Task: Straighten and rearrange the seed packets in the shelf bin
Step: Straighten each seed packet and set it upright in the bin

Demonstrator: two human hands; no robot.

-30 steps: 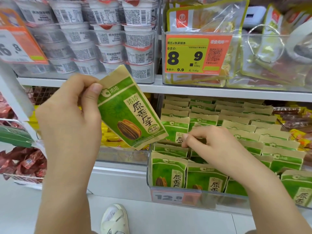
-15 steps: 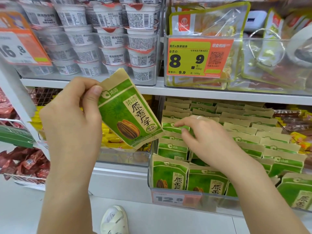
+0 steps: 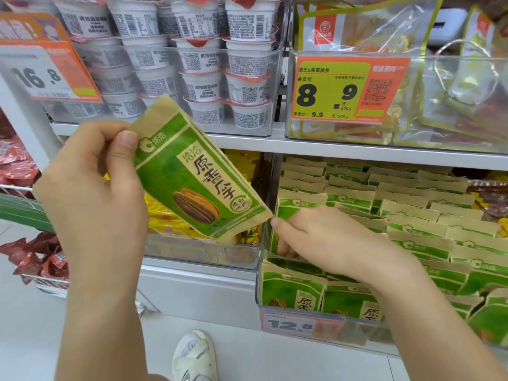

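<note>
- The left hand point(image 3: 93, 199) pinches one green seed packet point(image 3: 196, 174) by its top left corner, thumb on the face and fingers curled behind. The packet hangs tilted, its lower end pointing toward 4 o'clock, clear of the bin and in front of the neighbouring bin of yellow snacks point(image 3: 242, 166).
- The right hand point(image 3: 330, 240) reaches down into the shelf bin point(image 3: 302, 314) at its left front. The fingers dip between the packets of the left column; whether they grip one or only part the row cannot be told, as the fingertips are hidden.
- The lower tip of the held packet lies just beside the right forefinger; contact cannot be confirmed.
- The shelf bin sits on the lower shelf, at 4 o'clock in the view, with a price tag point(image 3: 291, 324) on its front wall.
- Done, as judged: the packets at the back of the bin point(image 3: 384, 185) stand in fairly even, upright, overlapping rows.
- Outstanding, as judged: the front left rows point(image 3: 291, 290) lean and sit unevenly, with a gap where the right hand works; packets at the front right corner point(image 3: 492, 314) also lie askew. The held packet has yet to be slotted in.
- Assessment: task partly complete; the front third of the bin needs attention.
- Above, at 12 o'clock, stand stacked white cups point(image 3: 203, 64) and a yellow price card point(image 3: 338, 89), neither involved.
</note>
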